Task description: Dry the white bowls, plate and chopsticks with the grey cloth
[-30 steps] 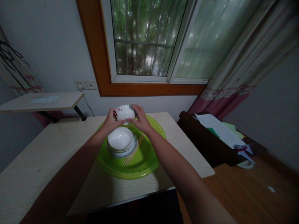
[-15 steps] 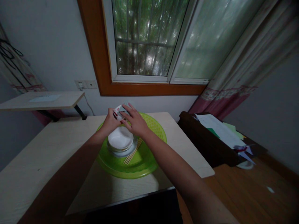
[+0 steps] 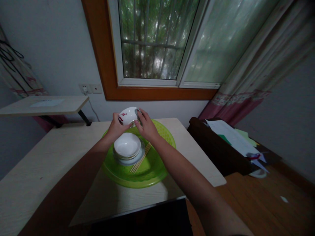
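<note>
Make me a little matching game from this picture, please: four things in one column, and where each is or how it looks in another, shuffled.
Things:
1. patterned bowl
2. chopsticks
3. tray
4. sockets

Places and looks:
A. on the wall, left of the window
B. bright green
C. held in the left hand
D. lying beside the stacked bowls

Right pairs: 1-C, 2-D, 3-B, 4-A
</note>
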`<state>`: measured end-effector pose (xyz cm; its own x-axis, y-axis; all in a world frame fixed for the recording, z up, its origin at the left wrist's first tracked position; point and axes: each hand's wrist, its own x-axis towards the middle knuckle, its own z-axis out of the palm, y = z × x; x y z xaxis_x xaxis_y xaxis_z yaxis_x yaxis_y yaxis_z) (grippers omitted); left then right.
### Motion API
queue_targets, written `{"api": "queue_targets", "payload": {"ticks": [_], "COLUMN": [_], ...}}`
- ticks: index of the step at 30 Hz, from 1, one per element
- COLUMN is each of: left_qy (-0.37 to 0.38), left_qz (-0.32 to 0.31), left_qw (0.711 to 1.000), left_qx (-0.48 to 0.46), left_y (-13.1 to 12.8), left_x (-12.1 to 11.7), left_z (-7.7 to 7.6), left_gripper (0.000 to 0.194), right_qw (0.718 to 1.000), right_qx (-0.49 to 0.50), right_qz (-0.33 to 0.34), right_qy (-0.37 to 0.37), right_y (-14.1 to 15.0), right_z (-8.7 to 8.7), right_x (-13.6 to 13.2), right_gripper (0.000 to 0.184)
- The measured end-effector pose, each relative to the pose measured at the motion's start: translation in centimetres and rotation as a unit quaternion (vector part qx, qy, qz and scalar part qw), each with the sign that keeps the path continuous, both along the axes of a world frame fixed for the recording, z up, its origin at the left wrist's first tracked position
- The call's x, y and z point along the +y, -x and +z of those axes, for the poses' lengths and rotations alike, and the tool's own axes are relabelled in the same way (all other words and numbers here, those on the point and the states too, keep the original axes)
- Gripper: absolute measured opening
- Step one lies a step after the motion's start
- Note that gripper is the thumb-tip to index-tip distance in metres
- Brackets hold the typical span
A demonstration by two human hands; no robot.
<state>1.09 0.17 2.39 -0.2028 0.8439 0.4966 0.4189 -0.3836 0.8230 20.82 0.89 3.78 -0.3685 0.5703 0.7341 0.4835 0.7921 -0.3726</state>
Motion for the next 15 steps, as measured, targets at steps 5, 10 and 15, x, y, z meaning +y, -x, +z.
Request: {"api": "queue_targets", "payload": {"ticks": [5, 10, 15], "left_qy": [0.022, 0.021, 0.011], "left_qz": [-0.014, -0.004, 0.005], "left_qw": [1.0, 0.999, 0.999], "left_qx": [0.014, 0.043, 0.045], "left_y": [0.3, 0.3, -0.3], "left_x": [0.3, 0.0, -0.4], "left_z": [-0.3, 0.2, 0.6], "left_gripper": [0.067, 0.061, 0.062], "right_qw": [0.994, 0.987, 0.998], "right_qx": [-0.085, -0.134, -0.055], "right_qz": [0.026, 0.026, -0.004], "right_qy": [-0.065, -0.083, -0.035], "right_y": [0.8, 1.3, 1.1], "right_z": [0.8, 0.9, 0.4], "right_x": [-1.6, -2.2, -1.1], "right_gripper": [0.048, 0.045, 0.048]}}
